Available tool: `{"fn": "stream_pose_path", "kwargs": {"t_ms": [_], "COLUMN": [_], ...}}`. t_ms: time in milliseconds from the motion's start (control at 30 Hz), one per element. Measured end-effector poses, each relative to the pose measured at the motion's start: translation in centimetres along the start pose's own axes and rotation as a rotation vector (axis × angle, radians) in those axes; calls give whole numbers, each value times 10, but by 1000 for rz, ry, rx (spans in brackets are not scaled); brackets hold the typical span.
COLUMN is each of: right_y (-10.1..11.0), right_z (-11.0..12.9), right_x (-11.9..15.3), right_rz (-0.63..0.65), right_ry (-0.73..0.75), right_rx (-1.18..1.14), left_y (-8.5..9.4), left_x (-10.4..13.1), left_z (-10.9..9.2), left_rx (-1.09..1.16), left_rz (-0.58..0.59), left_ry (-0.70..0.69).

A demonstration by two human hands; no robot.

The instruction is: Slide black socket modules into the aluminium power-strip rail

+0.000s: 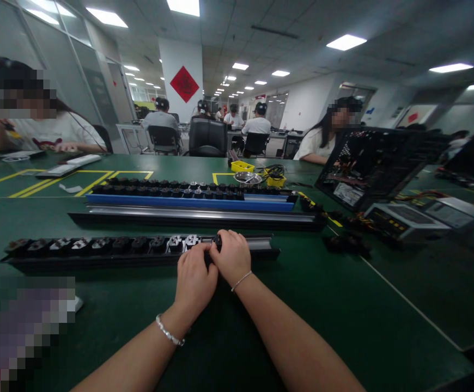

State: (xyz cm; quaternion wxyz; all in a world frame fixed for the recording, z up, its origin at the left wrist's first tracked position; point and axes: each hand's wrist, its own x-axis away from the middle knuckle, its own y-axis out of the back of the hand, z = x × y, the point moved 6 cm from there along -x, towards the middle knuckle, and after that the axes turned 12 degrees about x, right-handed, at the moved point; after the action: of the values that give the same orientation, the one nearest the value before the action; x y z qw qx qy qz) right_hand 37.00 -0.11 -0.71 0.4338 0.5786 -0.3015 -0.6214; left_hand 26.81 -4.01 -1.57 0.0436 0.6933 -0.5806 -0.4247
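A long black channel rail [110, 262] lies across the green table in front of me, with a row of socket-like modules, mostly black and some with pale tops, set along it. Over its right part, my left hand [196, 272] is closed on the near edge, beside a pale-topped module [191, 242]. My right hand [235, 256] touches the left one, its fingers curled around a small black module [217, 239] at the rail. The fingertips are partly hidden. To the right of my hands the rail's grey inside [261, 243] shows.
Beyond lie another black rail [196, 216] and a blue rail [188, 202] with modules. An open computer case [368, 169], a power supply unit [408, 220] and cables stand right. Yellow trays [242, 166] and a metal dish [248, 178] are farther back. Co-workers sit around.
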Motion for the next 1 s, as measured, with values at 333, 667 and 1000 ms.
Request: {"fn": "stream_pose_path", "kwargs": {"t_ms": [333, 667, 1000], "right_y": [0, 5, 1], "right_z": [-6, -6, -15], "right_x": [-3, 0, 1], "right_rz": [-16, -52, -65], "right_ry": [47, 58, -40], "right_rx": [30, 7, 34], "left_y": [-3, -5, -9], "left_x": [1, 1, 0], "left_z": [4, 3, 3], "left_rx": [66, 48, -42], "left_rz": [0, 1, 62], "left_ry": [-38, -57, -58]}}
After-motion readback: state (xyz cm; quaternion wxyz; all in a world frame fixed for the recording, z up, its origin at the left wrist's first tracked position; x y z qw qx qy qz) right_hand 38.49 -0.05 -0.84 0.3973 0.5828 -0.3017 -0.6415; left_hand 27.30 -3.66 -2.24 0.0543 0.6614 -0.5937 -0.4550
